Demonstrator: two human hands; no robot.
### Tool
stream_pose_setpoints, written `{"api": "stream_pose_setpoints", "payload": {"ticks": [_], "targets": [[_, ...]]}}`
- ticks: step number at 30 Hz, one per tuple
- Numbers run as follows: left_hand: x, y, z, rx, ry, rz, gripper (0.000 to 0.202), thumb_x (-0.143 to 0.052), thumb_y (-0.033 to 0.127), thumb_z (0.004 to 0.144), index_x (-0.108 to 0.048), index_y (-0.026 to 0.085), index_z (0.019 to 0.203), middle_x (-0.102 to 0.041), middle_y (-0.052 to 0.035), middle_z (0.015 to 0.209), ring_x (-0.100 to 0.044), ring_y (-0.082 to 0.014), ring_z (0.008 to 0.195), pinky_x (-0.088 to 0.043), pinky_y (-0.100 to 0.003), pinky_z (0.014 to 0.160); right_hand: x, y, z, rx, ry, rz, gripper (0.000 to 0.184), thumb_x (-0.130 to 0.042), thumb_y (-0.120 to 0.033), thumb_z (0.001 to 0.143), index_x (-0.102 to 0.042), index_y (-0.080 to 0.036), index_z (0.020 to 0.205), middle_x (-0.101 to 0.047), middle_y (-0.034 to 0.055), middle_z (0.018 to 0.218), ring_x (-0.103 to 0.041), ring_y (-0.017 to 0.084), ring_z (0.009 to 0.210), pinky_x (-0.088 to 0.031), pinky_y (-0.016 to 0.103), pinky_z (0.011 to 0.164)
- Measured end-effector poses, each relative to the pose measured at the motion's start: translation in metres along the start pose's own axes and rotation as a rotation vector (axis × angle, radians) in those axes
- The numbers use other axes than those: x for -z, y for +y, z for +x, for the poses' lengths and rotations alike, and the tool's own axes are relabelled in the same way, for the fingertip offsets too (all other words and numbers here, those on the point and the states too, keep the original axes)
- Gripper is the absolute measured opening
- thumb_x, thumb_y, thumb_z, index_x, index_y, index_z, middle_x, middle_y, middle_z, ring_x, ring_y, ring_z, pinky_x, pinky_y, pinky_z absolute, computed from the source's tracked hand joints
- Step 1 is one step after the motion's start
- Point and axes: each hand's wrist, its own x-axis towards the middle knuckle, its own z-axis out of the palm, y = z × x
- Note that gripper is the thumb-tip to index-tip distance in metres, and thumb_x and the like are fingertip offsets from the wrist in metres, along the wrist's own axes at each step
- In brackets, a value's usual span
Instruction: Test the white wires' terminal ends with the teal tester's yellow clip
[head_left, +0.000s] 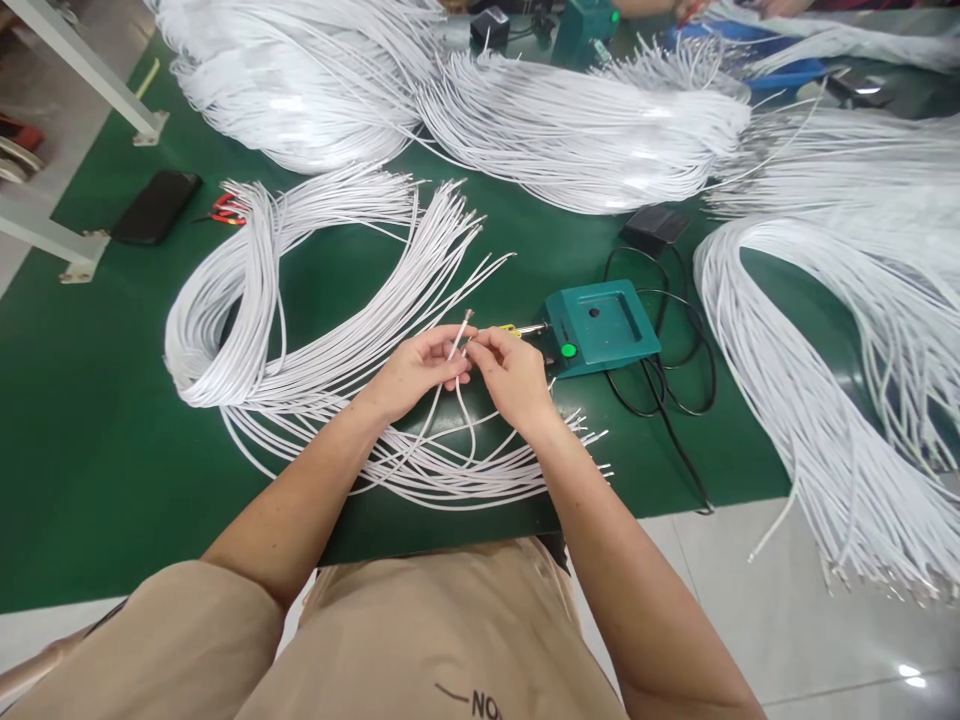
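Observation:
Fingers of my left hand (420,368) are closed on a white cable (438,400) whose bare tip sticks up above the thumb. Close beside it, my right hand (514,375) pinches the end of a white cable (466,415) that loops down below. The fingertips of both hands nearly meet, so the ends between them are partly hidden. Under and left of my hands lies a looped bundle of white cables (330,345). Right behind my right hand sits a green device (607,330) with a green button and a metal tip.
Large bundles of white cables (585,130) lie along the back, and another bundle (795,400) hangs over the right edge. A black phone (156,207) and red-handled tool (228,209) are at left. Black cords (667,395) trail by the device. Another person's hand (784,8) shows at top right.

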Motion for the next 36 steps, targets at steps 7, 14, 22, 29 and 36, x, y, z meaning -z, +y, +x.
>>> {"api": "stream_pose_setpoints", "payload": {"ticks": [7,14,22,29,36], "targets": [[-0.001,0.002,0.000,0.154,-0.001,-0.220,0.040,-0.078,0.021,0.071,-0.068,0.022,0.109,-0.066,-0.0015,0.080,-0.062,-0.0084,0.067,-0.049,-0.020,0.061,0.013,-0.002,0.001,0.223,-0.028,-0.231,0.023,-0.044,-0.023,0.089,-0.048,-0.021,0.066,-0.056,0.0030,0.076,-0.051,0.016,0.075,-0.041,0.029,0.074],[-0.007,-0.008,0.008,0.006,0.078,-0.008,0.046,-0.077,0.027,0.072,-0.063,0.019,0.115,-0.066,-0.0003,0.078,-0.067,-0.0110,0.069,-0.050,-0.019,0.061,0.039,-0.006,0.019,0.037,-0.017,-0.405,0.020,-0.044,-0.022,0.090,-0.063,-0.018,0.084,-0.066,0.0053,0.081,-0.057,0.018,0.073,-0.040,0.030,0.068],[-0.016,-0.005,0.019,0.019,0.213,0.063,0.052,-0.078,0.027,0.068,-0.060,0.014,0.115,-0.069,-0.0007,0.075,-0.071,-0.0163,0.072,-0.056,-0.026,0.067,0.060,0.013,0.035,0.429,-0.166,-0.928,0.010,-0.054,-0.015,0.085,-0.063,-0.016,0.088,-0.069,0.0086,0.082,-0.056,0.023,0.085,-0.032,0.034,0.087],[-0.018,-0.011,0.025,0.051,0.271,0.109,0.055,-0.078,0.024,0.067,-0.060,0.011,0.117,-0.069,-0.0010,0.071,-0.072,-0.0170,0.070,-0.056,-0.023,0.061,0.060,0.017,0.045,0.440,-0.192,-0.975,0.015,-0.052,-0.007,0.080,-0.063,-0.016,0.082,-0.067,0.0077,0.077,-0.053,0.023,0.083,-0.029,0.033,0.078],[-0.018,-0.019,0.029,0.049,0.311,0.227,0.056,-0.076,0.023,0.067,-0.062,0.009,0.119,-0.070,-0.0029,0.074,-0.071,-0.0160,0.067,-0.056,-0.023,0.058,0.059,0.019,0.047,0.418,-0.169,-0.987,0.016,-0.051,-0.008,0.080,-0.065,-0.016,0.081,-0.062,0.0070,0.069,-0.051,0.022,0.079,-0.030,0.033,0.077]]}}
